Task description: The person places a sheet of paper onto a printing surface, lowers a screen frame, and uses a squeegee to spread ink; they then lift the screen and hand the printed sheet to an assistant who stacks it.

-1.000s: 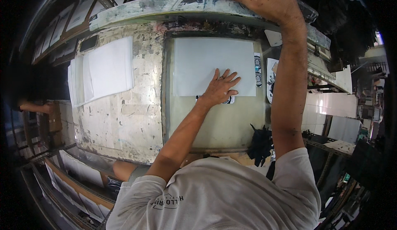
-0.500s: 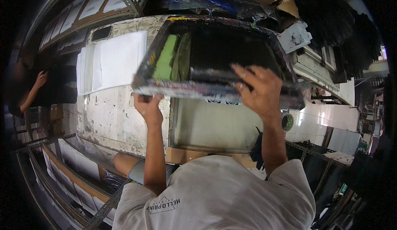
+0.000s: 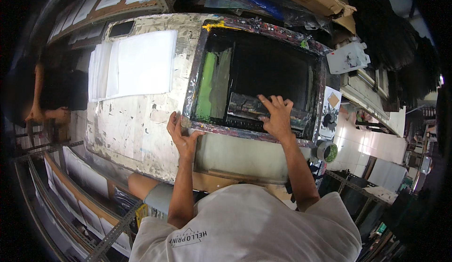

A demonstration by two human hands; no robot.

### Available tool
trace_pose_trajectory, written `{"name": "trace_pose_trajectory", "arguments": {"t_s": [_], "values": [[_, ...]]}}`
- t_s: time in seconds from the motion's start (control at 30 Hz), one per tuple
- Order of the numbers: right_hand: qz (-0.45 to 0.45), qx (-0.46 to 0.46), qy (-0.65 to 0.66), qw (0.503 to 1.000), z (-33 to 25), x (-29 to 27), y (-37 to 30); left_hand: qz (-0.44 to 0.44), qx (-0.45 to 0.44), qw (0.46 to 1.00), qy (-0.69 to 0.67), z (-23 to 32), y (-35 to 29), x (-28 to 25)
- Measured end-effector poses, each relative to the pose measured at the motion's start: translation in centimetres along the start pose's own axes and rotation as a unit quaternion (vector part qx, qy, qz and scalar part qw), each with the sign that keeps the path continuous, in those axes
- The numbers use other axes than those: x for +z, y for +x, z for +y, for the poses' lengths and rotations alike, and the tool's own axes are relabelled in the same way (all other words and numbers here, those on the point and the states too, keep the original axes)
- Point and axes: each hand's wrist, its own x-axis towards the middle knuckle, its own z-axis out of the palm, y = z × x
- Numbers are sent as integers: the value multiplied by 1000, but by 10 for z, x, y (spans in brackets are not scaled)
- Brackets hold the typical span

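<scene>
A wooden-edged printing frame (image 3: 230, 130) is lying flat on the worktable (image 3: 141, 130), directly in front of the person, its near left corner sitting in the left hand (image 3: 185, 141). That hand is gripping the corner, thumb pressing along the near edge and fingers standing up the outer left side. Inside the frame, a long squeegee (image 3: 247, 106) is resting near the front edge, and the right hand (image 3: 278, 120) is gripping it, thumb in front and fingers reaching over its top edge.

The frame is showing a dark rim crusted with specks of old paint, with a yellow smear (image 3: 216, 25) marking its far left corner. Its mesh (image 3: 275, 69) is looking mostly black, with a bright green strip (image 3: 205, 85) running along the left side. The squeegee's dark face is carrying pale scuffs.

White sheets (image 3: 143, 64) are lying left of the frame, a white container (image 3: 347, 58) is standing beyond its right side, and a cup (image 3: 326, 152) is sitting just beside its near right corner
</scene>
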Motion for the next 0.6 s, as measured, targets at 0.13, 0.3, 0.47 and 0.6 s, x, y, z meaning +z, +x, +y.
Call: {"name": "trace_pose_trajectory", "arguments": {"t_s": [0.13,0.3,0.47,0.6], "values": [[54,-12,-36,998,34,-3,66,-6,2,1000,4,3,1,-3],[112,-21,-56,992,79,-14,161,-14,-12,1000,-3,2,0,-5],[130,-37,-94,986,98,-21,216,-13,-12,1000,5,7,1,-6],[156,-78,-51,983,124,-31,236,6,-6,1000,-25,3,2,-2]]}}
